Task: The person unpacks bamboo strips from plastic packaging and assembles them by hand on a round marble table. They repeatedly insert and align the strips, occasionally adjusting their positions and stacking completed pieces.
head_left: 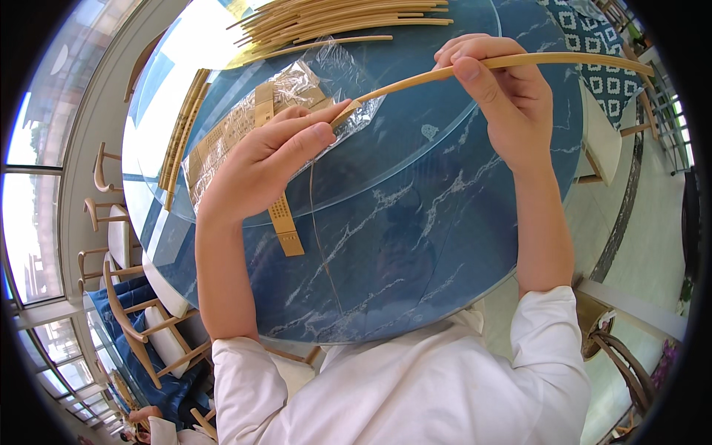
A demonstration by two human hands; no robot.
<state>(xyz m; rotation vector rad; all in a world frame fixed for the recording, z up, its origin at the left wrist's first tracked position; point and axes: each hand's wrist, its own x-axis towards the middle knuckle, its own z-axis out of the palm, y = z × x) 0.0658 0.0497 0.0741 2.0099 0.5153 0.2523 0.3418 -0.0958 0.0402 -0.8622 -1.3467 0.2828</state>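
A long, thin, pale wooden stick [415, 79] is raised over the table, slightly bowed, its right end reaching past the table's edge. My right hand [512, 96] is closed round its middle, thumb against the near side. The stick's left end meets my left hand [267, 152], whose thumb and fingers pinch it together with a small tan flap. A thin cord [315, 215] runs from near my left fingertips down the table. Below my left wrist lies a tan printed strip [284, 222]. Beyond that hand rests a crinkled clear plastic bag [363, 111] with brown printed strips [233, 133].
A loose bundle of similar sticks [334, 21] lies at the far side of the blue marbled round table [415, 245]. Darker slats [182, 137] lie at the left by a glass turntable edge. Wooden chairs [152, 326] stand at the left, and a patterned cloth [597, 67] hangs at the right.
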